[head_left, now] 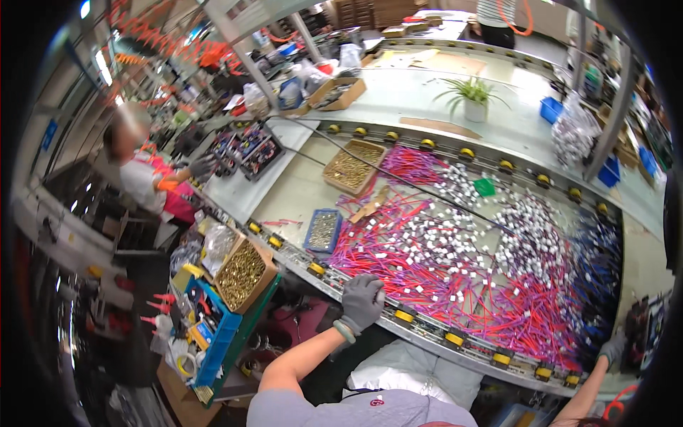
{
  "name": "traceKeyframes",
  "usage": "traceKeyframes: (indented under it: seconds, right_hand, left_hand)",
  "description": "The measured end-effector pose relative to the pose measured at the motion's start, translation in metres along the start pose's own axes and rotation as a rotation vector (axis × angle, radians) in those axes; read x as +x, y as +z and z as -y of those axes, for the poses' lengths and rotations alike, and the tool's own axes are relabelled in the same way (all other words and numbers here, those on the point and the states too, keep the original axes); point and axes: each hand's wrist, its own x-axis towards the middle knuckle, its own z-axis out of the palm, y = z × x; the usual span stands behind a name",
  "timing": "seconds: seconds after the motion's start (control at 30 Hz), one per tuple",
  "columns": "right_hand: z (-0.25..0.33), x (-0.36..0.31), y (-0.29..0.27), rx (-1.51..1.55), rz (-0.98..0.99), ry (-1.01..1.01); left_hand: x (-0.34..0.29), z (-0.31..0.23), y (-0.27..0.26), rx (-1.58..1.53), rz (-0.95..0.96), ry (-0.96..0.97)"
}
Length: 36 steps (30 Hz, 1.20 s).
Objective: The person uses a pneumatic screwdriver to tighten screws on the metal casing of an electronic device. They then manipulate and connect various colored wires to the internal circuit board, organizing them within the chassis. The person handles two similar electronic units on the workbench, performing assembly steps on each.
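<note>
My left hand [363,302], in a grey work glove, rests at the near rail of the conveyor [428,331]. Its fingers are curled, and whatever they may hold is hidden. Just beyond it spreads a heap of red and purple wires [420,263] with small white connectors [523,238]. Far to the right, my right hand [613,347], also gloved in grey, reaches toward a dark, cluttered tray-like thing [649,327]. Its fingers are too small and partly hidden to read. Dark blue and black wires [594,277] lie near that hand.
A cardboard box of brass-coloured parts [245,276] and a blue bin of tools [210,352] stand at my left. On the belt are a blue tray [322,231] and another parts box [352,166]. A co-worker [146,174] works beyond, at left. A potted plant [475,107] stands behind.
</note>
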Motion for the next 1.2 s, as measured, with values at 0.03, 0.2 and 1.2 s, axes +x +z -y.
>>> traceKeyframes:
  seconds: [0.03, 0.2, 1.2]
  right_hand:
    - [0.012, -0.001, -0.005, 0.07, 0.104, 0.146]
    - [0.083, -0.054, -0.089, -0.056, 0.195, 0.087]
    - [0.308, -0.346, -0.344, 1.568, 0.158, 0.061]
  left_hand:
    - [-0.001, -0.001, 0.0, 0.007, -0.007, -0.005]
    - [0.003, -0.003, -0.005, -0.006, 0.016, -0.002]
    - [0.218, 0.047, 0.087, -1.256, 0.473, -0.299]
